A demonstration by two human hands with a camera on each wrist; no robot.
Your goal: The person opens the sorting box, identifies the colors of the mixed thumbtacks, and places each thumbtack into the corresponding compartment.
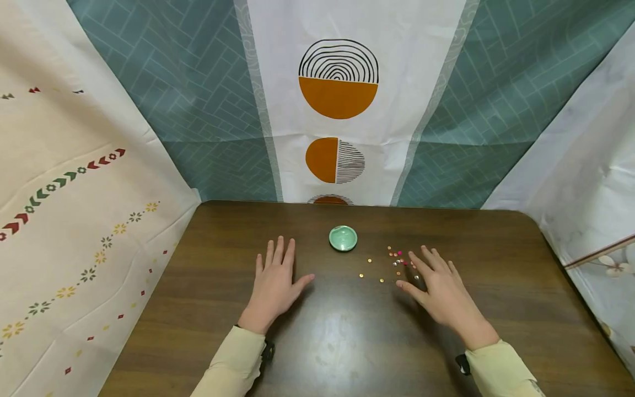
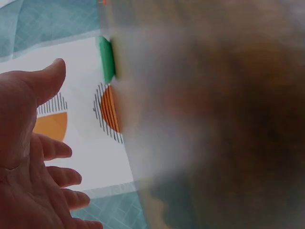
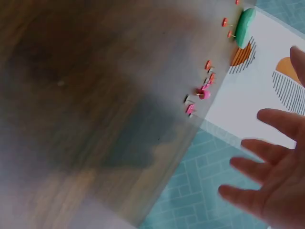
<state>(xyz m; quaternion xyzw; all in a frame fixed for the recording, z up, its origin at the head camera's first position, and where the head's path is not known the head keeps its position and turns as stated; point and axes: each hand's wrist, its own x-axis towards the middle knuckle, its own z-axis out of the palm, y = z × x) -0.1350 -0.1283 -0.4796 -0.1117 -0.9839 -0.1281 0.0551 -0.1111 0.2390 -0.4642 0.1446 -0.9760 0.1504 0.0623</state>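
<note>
Several small thumbtacks (image 3: 204, 94) in gold, orange, pink and silver lie scattered on the table right of centre, some with their points showing in the right wrist view. Just behind them to the left sits a shallow round green dish (image 1: 343, 238). My right hand (image 1: 441, 289) hovers with spread fingers by the right side of the scatter, its fingertips overlapping a few tacks in the head view. Left of the dish, my left hand (image 1: 274, 284) is stretched out palm down over the table, fingers apart. Both hands hold nothing.
The dark brown wooden table (image 1: 327, 342) has rounded far corners. Behind its far edge hangs a teal and white curtain (image 1: 218, 110) with orange half-circles. Patterned light cloth (image 1: 74, 231) hangs on the left, and another pale cloth (image 1: 590, 182) on the right.
</note>
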